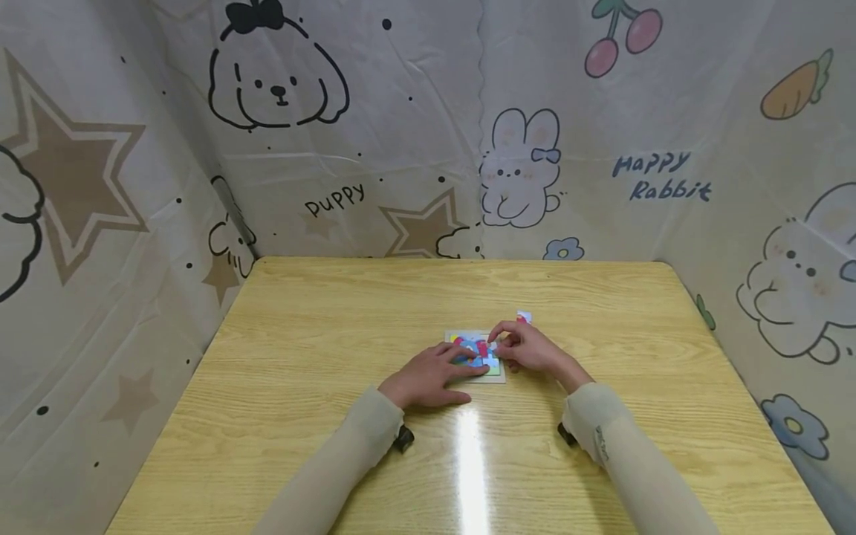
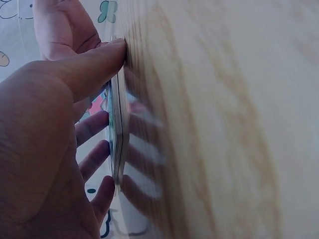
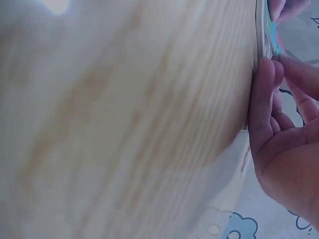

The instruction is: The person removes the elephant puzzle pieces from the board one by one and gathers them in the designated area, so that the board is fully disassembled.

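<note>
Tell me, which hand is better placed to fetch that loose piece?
Probably the right hand: the loose piece lies just beyond its knuckles. The left hand is farther away, fingers spread over the puzzle.

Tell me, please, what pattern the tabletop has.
The tabletop has yellowish wood grain, clearest in the head view.

You wore long, pale cream sleeves, photographed from above, with the left sleeve [image 1: 328, 475] plain along its visible length and the right sleeve [image 1: 645, 464] bearing a narrow dark marking [image 1: 601, 443], like a line of lettering too small to read. A broad left cuff [image 1: 380, 410] and a matching right cuff [image 1: 591, 403] circled your wrists. Small, blocky black devices, one on the left [image 1: 404, 438] and one on the right [image 1: 567, 434], showed at their inner edges. Your left hand [image 1: 438, 375] and right hand [image 1: 533, 349] were bare.
</note>
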### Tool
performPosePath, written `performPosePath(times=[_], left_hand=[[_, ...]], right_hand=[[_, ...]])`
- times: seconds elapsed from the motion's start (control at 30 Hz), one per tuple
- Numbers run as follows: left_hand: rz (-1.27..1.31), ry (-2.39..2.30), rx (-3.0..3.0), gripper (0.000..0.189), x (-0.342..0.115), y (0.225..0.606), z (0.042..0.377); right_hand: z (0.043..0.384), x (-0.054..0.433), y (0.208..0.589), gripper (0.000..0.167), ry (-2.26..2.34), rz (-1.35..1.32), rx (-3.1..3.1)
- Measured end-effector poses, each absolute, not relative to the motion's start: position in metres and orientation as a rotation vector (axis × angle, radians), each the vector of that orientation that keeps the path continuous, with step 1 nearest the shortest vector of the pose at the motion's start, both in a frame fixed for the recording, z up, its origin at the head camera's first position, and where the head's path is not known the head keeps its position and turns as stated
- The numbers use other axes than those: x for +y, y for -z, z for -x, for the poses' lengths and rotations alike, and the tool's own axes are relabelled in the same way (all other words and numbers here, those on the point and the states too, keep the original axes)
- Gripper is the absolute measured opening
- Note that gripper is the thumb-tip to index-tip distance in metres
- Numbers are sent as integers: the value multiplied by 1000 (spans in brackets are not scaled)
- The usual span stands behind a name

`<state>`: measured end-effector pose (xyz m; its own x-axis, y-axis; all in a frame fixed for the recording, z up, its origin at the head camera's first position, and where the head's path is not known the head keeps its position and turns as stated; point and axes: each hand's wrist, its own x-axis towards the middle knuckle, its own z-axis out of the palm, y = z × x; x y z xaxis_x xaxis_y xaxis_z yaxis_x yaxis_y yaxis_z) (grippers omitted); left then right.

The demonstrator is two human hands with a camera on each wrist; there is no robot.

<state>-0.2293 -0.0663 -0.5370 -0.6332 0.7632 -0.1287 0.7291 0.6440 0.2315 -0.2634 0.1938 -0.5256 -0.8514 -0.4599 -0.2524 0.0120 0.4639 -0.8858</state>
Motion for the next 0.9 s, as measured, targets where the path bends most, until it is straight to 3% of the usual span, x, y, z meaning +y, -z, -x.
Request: performPosePath(times=[0.17, 0.43, 0.9], left_hand=[[-1210, -231, 2640, 59, -65, 536, 230], [-1194, -243, 2632, 59, -66, 538, 231], [-1206, -198, 2651, 59, -66, 538, 230]], right_hand=[[264, 194, 526, 18, 1356, 366, 2286], [267, 198, 529, 34, 1292, 410, 2338], [269, 197, 533, 28, 1141, 501, 2534]])
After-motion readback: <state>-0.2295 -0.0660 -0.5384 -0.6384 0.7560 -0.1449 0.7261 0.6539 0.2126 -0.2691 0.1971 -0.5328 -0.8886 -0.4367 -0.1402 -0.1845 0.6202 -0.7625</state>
